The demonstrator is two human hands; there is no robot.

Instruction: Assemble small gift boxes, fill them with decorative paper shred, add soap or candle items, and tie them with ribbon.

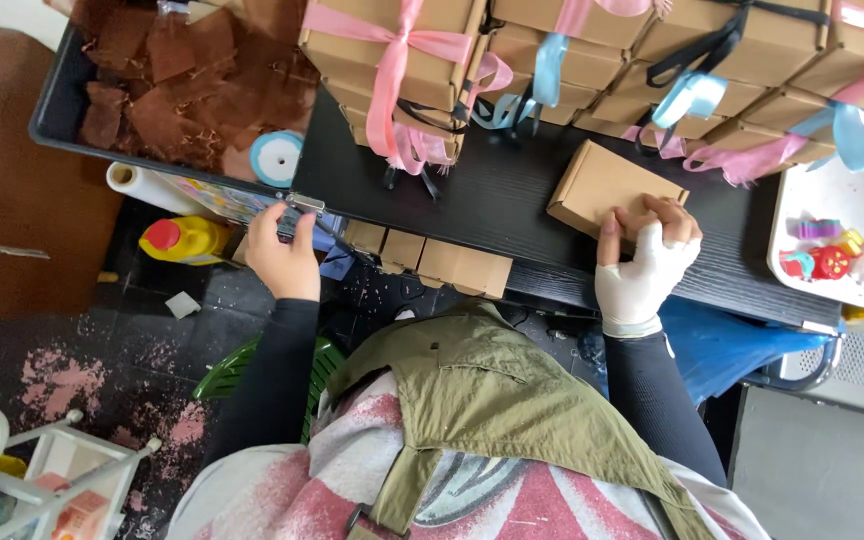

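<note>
My right hand [645, 262], in a white glove with bare fingertips, is curled over the near edge of a plain brown cardboard box [602, 185]. The box lies flat on the black table [492, 195]. My left hand [280, 255] is bare and sits at the table's near left corner. Its fingers are closed around a small dark-blue object [302, 225] just below a metal clip [304, 204]. What that object is cannot be made out.
Stacked cardboard boxes tied with pink, blue and black ribbons [402, 60] line the table's far side. A black tray of brown paper scraps [177, 80] and a pale blue ribbon roll [277, 155] sit left. A yellow bottle [182, 240] stands below; a white tray of small colourful items [832, 250] is right.
</note>
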